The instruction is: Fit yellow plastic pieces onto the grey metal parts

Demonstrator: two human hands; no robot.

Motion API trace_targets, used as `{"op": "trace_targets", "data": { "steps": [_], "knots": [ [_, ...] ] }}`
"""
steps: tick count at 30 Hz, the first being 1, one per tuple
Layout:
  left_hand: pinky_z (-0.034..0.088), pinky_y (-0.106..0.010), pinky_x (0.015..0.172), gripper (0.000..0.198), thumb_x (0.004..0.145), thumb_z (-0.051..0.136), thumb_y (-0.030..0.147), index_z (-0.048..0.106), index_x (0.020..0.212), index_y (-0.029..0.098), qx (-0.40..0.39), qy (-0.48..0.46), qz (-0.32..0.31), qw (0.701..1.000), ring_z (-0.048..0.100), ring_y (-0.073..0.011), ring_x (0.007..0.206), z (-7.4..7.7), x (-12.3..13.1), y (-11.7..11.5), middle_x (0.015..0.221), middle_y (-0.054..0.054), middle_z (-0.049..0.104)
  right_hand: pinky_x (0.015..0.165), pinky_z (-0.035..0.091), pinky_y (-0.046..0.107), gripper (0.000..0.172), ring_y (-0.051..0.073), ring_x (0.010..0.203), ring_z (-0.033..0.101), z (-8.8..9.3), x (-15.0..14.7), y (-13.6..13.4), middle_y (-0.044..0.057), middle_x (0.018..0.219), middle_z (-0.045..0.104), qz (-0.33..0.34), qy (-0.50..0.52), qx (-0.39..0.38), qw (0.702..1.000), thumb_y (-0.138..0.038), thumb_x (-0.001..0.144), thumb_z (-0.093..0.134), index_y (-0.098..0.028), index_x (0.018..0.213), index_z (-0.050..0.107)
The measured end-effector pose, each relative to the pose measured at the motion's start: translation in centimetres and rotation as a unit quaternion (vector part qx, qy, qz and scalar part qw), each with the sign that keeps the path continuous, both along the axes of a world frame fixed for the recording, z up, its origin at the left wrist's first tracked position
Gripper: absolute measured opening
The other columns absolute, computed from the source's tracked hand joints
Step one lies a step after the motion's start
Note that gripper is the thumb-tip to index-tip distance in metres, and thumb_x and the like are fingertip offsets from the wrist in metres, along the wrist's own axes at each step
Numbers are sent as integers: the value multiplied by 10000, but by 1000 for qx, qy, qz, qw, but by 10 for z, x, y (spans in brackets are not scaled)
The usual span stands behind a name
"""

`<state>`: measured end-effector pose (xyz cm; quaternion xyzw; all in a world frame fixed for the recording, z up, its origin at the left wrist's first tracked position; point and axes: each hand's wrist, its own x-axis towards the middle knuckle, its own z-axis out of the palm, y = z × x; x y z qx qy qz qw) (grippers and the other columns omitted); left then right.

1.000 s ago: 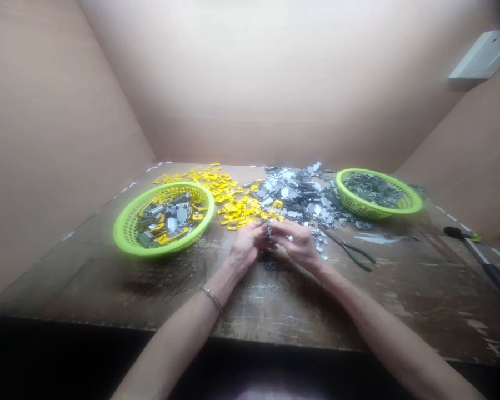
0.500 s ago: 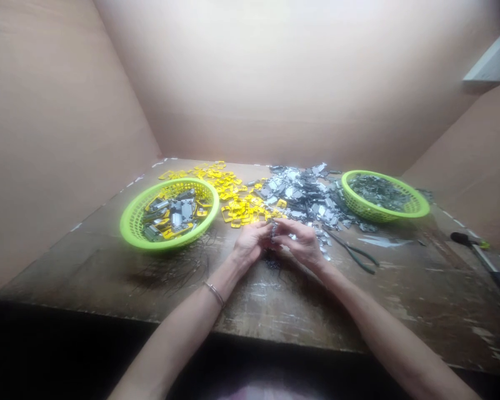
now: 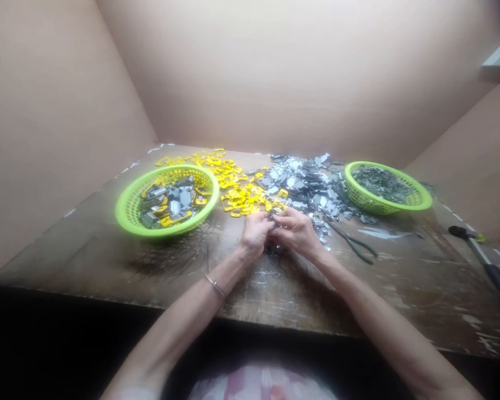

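A: Head view. What are you holding?

B: A small metal part (image 3: 274, 223). The fingers of my left hand (image 3: 256, 233) and right hand (image 3: 299, 232) are pressed together on it, both pinching, with the hands touching. It sits just above the middle of the worktop (image 3: 108, 266), in front of the piles.

A: How does it look?

B: Tiny and dark grey. My fingers hide most of it and the shape is too blurred to tell. It's likely the same kind as the grey metal pile (image 3: 306, 186) behind my right hand.

A: Handling?

B: My guess is light, stiff, thin-edged and a bit slick, so easy to drop. Best pinched by its edges with the fingertips.

A: Around it?

B: A yellow frame heap (image 3: 237, 197) lies behind my left hand. The left basket (image 3: 127, 214) holds grey and yellow pieces. The right basket (image 3: 358, 203), toward the back right corner, holds grey ones. Pliers (image 3: 354, 244) lie just right of my right hand. Thin black strands (image 3: 175, 258) lie in front of the left basket.
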<state>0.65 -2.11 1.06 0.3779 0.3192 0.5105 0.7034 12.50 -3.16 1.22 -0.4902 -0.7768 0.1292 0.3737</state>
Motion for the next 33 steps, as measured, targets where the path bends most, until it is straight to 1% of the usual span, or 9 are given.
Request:
{"op": "trace_targets", "data": {
  "steps": [3, 7, 11, 13, 15, 17, 18, 24, 33],
  "knots": [
    [317, -161, 368, 67, 539, 563, 123, 502, 531, 98, 8, 27, 33, 999, 415, -43, 368, -4, 1, 1, 435, 33, 465, 535, 336, 215, 120, 105, 564, 426, -4, -4, 1, -1, 612, 471, 6, -9, -12, 1000, -281, 660, 556, -199, 710, 629],
    [317, -179, 327, 67, 517, 533, 99, 479, 479, 107, -17, 95, 40, 995, 414, -65, 321, -7, -3, 8, 386, 28, 459, 541, 327, 216, 140, 103, 557, 418, -2, -11, 1, -2, 586, 459, 12, -34, -10, 999, -290, 690, 524, -184, 654, 608],
    [306, -178, 300, 84, 497, 499, 51, 452, 453, 105, -48, 108, 90, 989, 402, -69, 301, 0, -12, 18, 358, 25, 437, 556, 331, 215, 149, 106, 586, 434, 9, -9, 0, 8, 653, 506, 13, -40, -19, 999, -269, 704, 510, -172, 799, 573],
    [321, -184, 301, 84, 499, 495, 48, 442, 467, 105, -73, 98, 111, 986, 413, -77, 305, 6, -17, 21, 355, 23, 436, 568, 332, 214, 145, 108, 614, 443, 14, -3, -3, 20, 693, 519, 38, -75, -33, 996, -250, 715, 499, -161, 808, 566],
    [335, -194, 301, 91, 506, 488, 45, 428, 474, 106, -92, 91, 124, 984, 421, -84, 306, 10, -20, 23, 357, 18, 441, 575, 328, 214, 123, 109, 636, 444, 17, 4, -8, 28, 711, 516, 90, -140, -53, 985, -234, 725, 486, -157, 760, 576],
    [344, -207, 296, 94, 510, 476, 36, 421, 475, 104, -97, 89, 131, 982, 423, -90, 304, 13, -22, 23, 361, 13, 446, 576, 323, 211, 129, 106, 645, 442, 16, 9, -13, 31, 721, 512, 132, -193, -71, 970, -220, 736, 469, -158, 739, 582],
    [349, -216, 294, 91, 512, 469, 32, 423, 477, 103, -96, 90, 131, 983, 423, -94, 301, 14, -22, 23, 363, 11, 446, 578, 321, 210, 136, 105, 646, 441, 15, 11, -15, 32, 722, 509, 137, -208, -75, 966, -212, 743, 459, -158, 739, 584],
    [396, -256, 316, 75, 526, 475, 34, 440, 494, 92, -83, 109, 143, 980, 470, -121, 343, 15, -24, 24, 388, 3, 448, 585, 311, 203, 147, 103, 657, 438, 3, 11, -14, 30, 705, 495, 103, -225, -67, 967, -181, 750, 438, -160, 743, 584],
    [405, -254, 326, 75, 542, 461, 33, 437, 505, 94, -90, 106, 168, 976, 481, -120, 353, 18, -31, 28, 388, 6, 446, 583, 303, 202, 154, 107, 653, 439, -5, 12, 5, 26, 696, 495, 49, -244, -49, 967, -212, 751, 436, -158, 723, 578]
  ]
}}
